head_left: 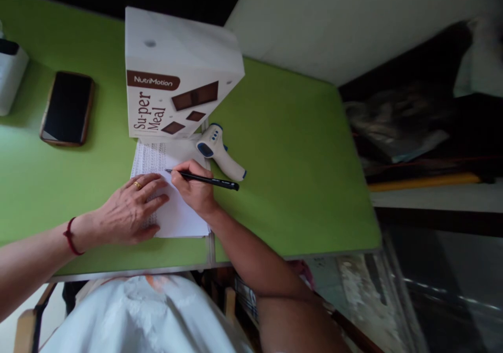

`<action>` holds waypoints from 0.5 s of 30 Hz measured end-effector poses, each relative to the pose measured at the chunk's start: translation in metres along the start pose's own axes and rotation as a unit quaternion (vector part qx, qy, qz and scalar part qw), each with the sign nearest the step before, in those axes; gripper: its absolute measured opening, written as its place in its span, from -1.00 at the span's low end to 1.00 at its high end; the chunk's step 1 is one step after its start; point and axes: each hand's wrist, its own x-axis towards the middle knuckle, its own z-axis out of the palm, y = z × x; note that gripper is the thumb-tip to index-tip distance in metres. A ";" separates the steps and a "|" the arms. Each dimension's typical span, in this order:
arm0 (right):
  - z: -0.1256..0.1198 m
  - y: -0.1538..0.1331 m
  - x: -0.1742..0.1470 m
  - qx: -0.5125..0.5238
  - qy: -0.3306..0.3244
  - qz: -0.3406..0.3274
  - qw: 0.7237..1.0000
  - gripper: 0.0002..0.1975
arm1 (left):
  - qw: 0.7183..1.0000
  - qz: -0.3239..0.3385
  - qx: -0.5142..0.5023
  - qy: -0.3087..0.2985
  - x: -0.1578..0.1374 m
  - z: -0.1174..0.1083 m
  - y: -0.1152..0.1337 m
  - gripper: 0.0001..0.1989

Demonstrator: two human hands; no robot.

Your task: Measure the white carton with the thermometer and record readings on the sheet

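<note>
A sheet of white paper (183, 214) lies on the green table, with rows of small marks along its left part. My left hand (133, 206) rests flat on the paper's left side, fingers spread; it wears a ring and a red cord bracelet. Held in my right hand (196, 188) is a black pen (212, 179), its tip at the paper just right of the marked rows. The far edge of the paper meets a white NutriMotion box (181, 54) standing upright. Beside my right hand lies a white and blue infrared thermometer (222, 154), partly over the paper's upper right corner.
On the left of the green table (298, 175) lies a dark phone (67, 108) in a brown case. A white object with a black top (11, 75) stands at the far left edge. Beyond the table's right side are a plastic bag (396, 122) and a yellow bar (424, 181).
</note>
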 end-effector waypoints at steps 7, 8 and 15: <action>-0.011 0.000 0.007 -0.039 0.011 -0.070 0.997 -0.89 | 1.000 -0.010 0.001 -0.015 0.001 0.001 0.000 -0.53; -0.016 0.001 0.010 -0.061 0.003 -0.105 0.993 -0.91 | 1.000 -0.011 -0.001 -0.015 0.001 0.002 -0.001 -0.53; -0.047 0.015 0.021 -0.305 -0.136 -0.218 0.917 -0.64 | 0.991 -0.024 -0.128 0.034 0.005 -0.010 -0.005 -0.68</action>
